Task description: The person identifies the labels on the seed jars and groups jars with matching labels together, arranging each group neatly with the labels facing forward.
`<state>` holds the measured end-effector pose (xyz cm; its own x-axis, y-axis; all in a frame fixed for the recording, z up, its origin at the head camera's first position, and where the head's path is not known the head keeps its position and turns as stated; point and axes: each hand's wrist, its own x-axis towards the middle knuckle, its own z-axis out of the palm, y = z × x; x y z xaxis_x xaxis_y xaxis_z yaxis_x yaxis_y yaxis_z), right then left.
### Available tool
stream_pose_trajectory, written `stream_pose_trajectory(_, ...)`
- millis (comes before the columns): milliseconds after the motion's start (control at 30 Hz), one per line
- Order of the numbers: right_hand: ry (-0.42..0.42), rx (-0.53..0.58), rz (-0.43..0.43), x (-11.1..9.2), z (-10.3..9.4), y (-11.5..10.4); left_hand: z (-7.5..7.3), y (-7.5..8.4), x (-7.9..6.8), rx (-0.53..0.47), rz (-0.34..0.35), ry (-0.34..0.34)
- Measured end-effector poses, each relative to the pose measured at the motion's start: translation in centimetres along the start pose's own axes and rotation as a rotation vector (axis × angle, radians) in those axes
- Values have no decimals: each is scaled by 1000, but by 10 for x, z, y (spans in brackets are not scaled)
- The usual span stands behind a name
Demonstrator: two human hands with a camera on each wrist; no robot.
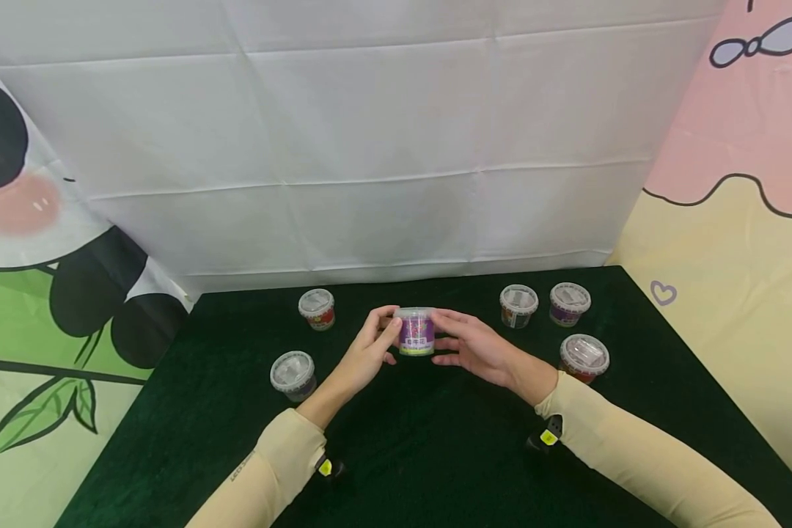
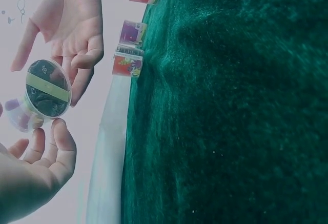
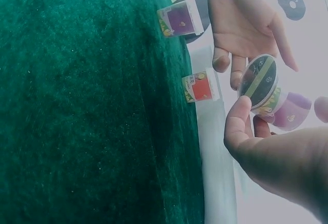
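A small clear plastic cup with a purple label and a lid is held up over the dark green cloth in the head view. My left hand grips its left side, thumb on the front. From the right, my right hand holds the cup with its fingertips, lower fingers spread. Both wrist views show the underside of the cup, dark with a pale green strip across it. In the right wrist view, curled fingers of the right hand reach the cup's bottom edge.
Two lidded cups stand at the left, one red-labelled cup behind another cup. At the right are a cup, a purple-labelled cup and a red-labelled cup near the right forearm. A white curtain hangs behind the table.
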<state>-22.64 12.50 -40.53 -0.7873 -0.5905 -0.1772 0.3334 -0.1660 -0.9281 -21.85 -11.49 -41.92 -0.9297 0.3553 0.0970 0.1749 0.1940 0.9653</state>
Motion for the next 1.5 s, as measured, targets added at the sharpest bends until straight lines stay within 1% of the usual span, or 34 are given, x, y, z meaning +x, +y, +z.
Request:
stream_pose_trajectory(333,-14,2,-2,2,3,0,-4,3,-3,13,-12,-2)
stream_pose_trajectory(533,-21,8,-6,5,7,-1,-9,4,-4,25,-5,8)
stream_pose_trajectory(833,-26,-9,-1,11,13,-2,-21,7,-7,58,-17,0)
stream_pose_trajectory(1100,-38,-17,-15,22,24,2,-37,7,-13,77,-28,-2)
stream_pose_trajectory(1200,-45,-14,-11,28,30,4,-45,6,-17,90,-51,6)
stream_pose_trajectory(1333,-42,-10,-4,36,38,7,-56,7,-22,104,-89,1)
stream_pose_trajectory(1500,-39,-18,11,43,47,10,-72,14,-27,147,-111,-48)
